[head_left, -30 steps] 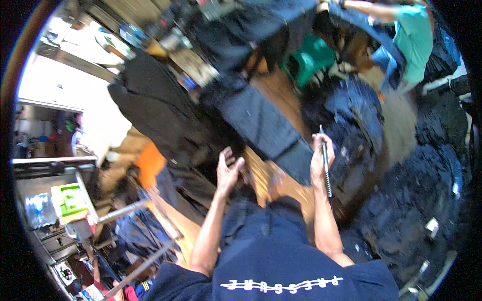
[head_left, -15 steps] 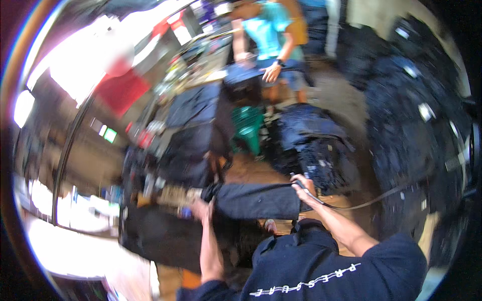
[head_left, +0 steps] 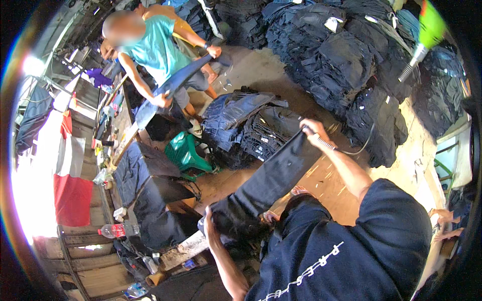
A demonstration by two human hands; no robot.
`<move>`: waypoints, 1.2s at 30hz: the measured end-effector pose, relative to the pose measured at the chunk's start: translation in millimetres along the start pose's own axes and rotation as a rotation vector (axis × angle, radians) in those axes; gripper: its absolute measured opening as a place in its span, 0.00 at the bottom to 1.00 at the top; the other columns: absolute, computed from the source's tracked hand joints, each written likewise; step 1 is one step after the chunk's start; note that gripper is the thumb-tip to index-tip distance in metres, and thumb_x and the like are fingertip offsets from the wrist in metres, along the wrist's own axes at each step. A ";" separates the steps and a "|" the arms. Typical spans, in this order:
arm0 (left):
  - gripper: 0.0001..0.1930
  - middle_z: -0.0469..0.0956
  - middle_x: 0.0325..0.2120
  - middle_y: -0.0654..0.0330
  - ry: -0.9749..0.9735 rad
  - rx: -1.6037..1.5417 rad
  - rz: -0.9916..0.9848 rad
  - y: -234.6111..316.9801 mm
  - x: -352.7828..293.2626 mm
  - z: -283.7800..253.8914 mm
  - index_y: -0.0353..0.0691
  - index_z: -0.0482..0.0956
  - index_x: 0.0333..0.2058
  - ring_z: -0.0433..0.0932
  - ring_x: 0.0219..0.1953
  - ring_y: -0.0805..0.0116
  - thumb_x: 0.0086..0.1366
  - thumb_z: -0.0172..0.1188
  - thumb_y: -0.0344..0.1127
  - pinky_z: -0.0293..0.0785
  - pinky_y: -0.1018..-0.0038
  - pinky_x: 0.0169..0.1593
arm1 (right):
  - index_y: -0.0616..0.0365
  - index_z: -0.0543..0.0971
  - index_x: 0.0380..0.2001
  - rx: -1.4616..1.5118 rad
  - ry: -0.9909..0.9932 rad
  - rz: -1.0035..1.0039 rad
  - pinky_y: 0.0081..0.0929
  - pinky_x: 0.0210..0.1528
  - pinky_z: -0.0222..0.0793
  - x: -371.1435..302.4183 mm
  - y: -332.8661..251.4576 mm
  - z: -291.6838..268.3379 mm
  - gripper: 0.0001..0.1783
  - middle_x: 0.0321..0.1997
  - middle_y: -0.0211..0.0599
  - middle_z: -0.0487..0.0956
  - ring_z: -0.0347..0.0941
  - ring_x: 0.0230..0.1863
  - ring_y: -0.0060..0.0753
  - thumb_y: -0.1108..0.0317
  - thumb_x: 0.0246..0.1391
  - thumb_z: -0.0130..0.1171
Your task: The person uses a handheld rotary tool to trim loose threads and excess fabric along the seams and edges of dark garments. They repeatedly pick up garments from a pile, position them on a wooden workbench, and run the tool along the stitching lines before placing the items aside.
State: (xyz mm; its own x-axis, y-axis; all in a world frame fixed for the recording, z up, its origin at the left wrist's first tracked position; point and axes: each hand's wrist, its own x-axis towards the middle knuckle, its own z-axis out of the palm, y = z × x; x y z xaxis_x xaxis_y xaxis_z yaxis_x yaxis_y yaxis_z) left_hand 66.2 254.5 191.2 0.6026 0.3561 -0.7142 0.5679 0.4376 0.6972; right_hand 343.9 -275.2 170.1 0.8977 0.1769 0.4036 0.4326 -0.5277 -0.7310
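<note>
A pair of black trousers (head_left: 271, 183) hangs stretched between my two hands, slanting from lower left to upper right. My left hand (head_left: 211, 226) is closed on its lower end, beside the work table's edge. My right hand (head_left: 319, 134) grips the upper corner of the cloth. In the same hand is a slim dark hand tool (head_left: 325, 144) with a spring-like sleeve, and a thin hose (head_left: 369, 138) trails from it to the right. The tool's tip is hidden by my fingers and the cloth.
Stacked dark jeans (head_left: 246, 125) lie on the floor ahead, beside a green plastic stool (head_left: 186, 154). Large heaps of dark clothing (head_left: 331, 55) fill the far right. A co-worker in a teal shirt (head_left: 160, 47) holds blue cloth. A bottle (head_left: 118, 230) lies at left.
The view has turned right. The trousers went from nearly level to slanting, with my right hand's end higher. The co-worker now holds the blue cloth stretched out between both hands.
</note>
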 end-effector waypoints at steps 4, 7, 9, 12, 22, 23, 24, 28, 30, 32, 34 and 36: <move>0.15 0.86 0.39 0.63 -0.068 0.100 0.306 -2.9 27.8 159.3 0.33 0.89 0.47 0.82 0.42 0.69 0.63 0.75 0.32 0.77 0.70 0.51 | 0.56 0.81 0.44 -0.206 0.129 0.002 0.43 0.51 0.77 48.5 59.5 -95.0 0.13 0.41 0.48 0.84 0.83 0.45 0.56 0.82 0.58 0.59; 0.21 0.86 0.43 0.61 -0.235 -0.029 0.219 -43.4 12.8 303.2 0.35 0.86 0.49 0.82 0.43 0.66 0.58 0.80 0.32 0.77 0.67 0.52 | 0.58 0.82 0.50 -0.322 0.165 0.008 0.41 0.58 0.79 62.8 95.1 -141.0 0.18 0.49 0.49 0.86 0.84 0.53 0.54 0.84 0.57 0.59; 0.33 0.83 0.55 0.56 -0.231 -0.040 0.084 -81.5 1.0 384.7 0.35 0.81 0.59 0.81 0.51 0.61 0.56 0.82 0.36 0.76 0.63 0.59 | 0.59 0.82 0.52 -0.335 0.099 0.064 0.39 0.60 0.78 59.5 104.2 -149.6 0.20 0.51 0.48 0.87 0.85 0.55 0.51 0.83 0.56 0.63; 0.45 0.77 0.64 0.49 -0.087 -0.037 -0.286 -128.4 4.6 420.5 0.34 0.75 0.67 0.78 0.60 0.53 0.57 0.83 0.50 0.72 0.60 0.65 | 0.59 0.82 0.52 -0.261 -0.026 0.126 0.40 0.61 0.78 37.4 96.0 -134.4 0.19 0.51 0.47 0.87 0.85 0.55 0.48 0.79 0.56 0.69; 0.24 0.87 0.39 0.41 0.633 0.814 0.508 -255.7 -105.9 177.5 0.35 0.83 0.53 0.86 0.41 0.41 0.76 0.64 0.52 0.79 0.53 0.45 | 0.56 0.84 0.48 0.061 -0.546 0.205 0.30 0.55 0.78 -91.2 1.8 -14.6 0.13 0.42 0.36 0.87 0.84 0.45 0.29 0.72 0.61 0.71; 0.21 0.87 0.39 0.40 0.750 0.825 0.561 -272.3 -132.1 164.8 0.37 0.83 0.52 0.86 0.41 0.39 0.77 0.63 0.51 0.80 0.53 0.44 | 0.56 0.84 0.48 0.055 -0.574 0.135 0.30 0.56 0.78 -102.0 -5.7 -10.5 0.12 0.43 0.36 0.87 0.84 0.46 0.29 0.72 0.62 0.71; 0.22 0.87 0.48 0.42 0.652 0.812 0.332 -288.9 -162.3 150.2 0.35 0.83 0.55 0.87 0.49 0.44 0.73 0.68 0.47 0.83 0.56 0.50 | 0.56 0.84 0.48 0.058 -0.627 0.081 0.30 0.57 0.78 -113.2 -13.3 -6.6 0.12 0.44 0.37 0.87 0.84 0.47 0.29 0.72 0.62 0.71; 0.16 0.89 0.42 0.55 0.623 0.750 0.702 -346.1 -267.2 115.8 0.41 0.85 0.52 0.85 0.44 0.48 0.68 0.66 0.40 0.79 0.57 0.50 | 0.58 0.84 0.48 0.102 -0.771 0.006 0.31 0.58 0.77 -155.0 -33.1 -5.6 0.11 0.46 0.35 0.87 0.83 0.49 0.29 0.71 0.63 0.70; 0.19 0.85 0.41 0.61 0.490 0.945 0.625 -364.5 -324.4 111.4 0.44 0.85 0.50 0.78 0.53 0.58 0.58 0.64 0.33 0.73 0.63 0.60 | 0.58 0.84 0.48 0.128 -0.788 -0.066 0.29 0.56 0.77 -168.2 -41.2 -9.2 0.11 0.45 0.32 0.86 0.82 0.48 0.27 0.72 0.65 0.70; 0.19 0.83 0.40 0.58 0.547 1.019 0.550 -374.8 -382.3 116.4 0.40 0.84 0.51 0.78 0.54 0.58 0.60 0.64 0.32 0.73 0.64 0.61 | 0.57 0.83 0.49 0.179 -0.785 -0.056 0.26 0.54 0.76 -174.4 -51.9 -14.1 0.10 0.44 0.30 0.86 0.80 0.47 0.24 0.72 0.66 0.69; 0.17 0.85 0.44 0.54 0.602 0.883 0.451 -377.6 -439.5 123.4 0.38 0.83 0.52 0.81 0.52 0.53 0.64 0.66 0.32 0.77 0.61 0.59 | 0.57 0.83 0.49 0.156 -0.734 -0.071 0.24 0.52 0.75 -173.5 -65.1 -19.0 0.10 0.43 0.27 0.85 0.78 0.45 0.21 0.70 0.67 0.69; 0.15 0.86 0.45 0.51 0.712 0.717 0.447 -373.9 -496.1 114.2 0.37 0.84 0.49 0.85 0.49 0.50 0.69 0.69 0.39 0.81 0.62 0.53 | 0.57 0.83 0.49 0.195 -0.718 -0.173 0.21 0.46 0.74 -169.2 -80.4 -22.7 0.10 0.42 0.25 0.84 0.77 0.42 0.18 0.68 0.68 0.69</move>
State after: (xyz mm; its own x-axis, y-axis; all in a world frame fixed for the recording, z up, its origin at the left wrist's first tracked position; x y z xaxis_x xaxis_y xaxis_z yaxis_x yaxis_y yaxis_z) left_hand -381.0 -180.1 291.9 0.5043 0.8576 -0.1006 0.7118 -0.3469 0.6108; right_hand 155.4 -281.6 173.1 0.6210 0.7757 0.1127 0.5191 -0.2992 -0.8007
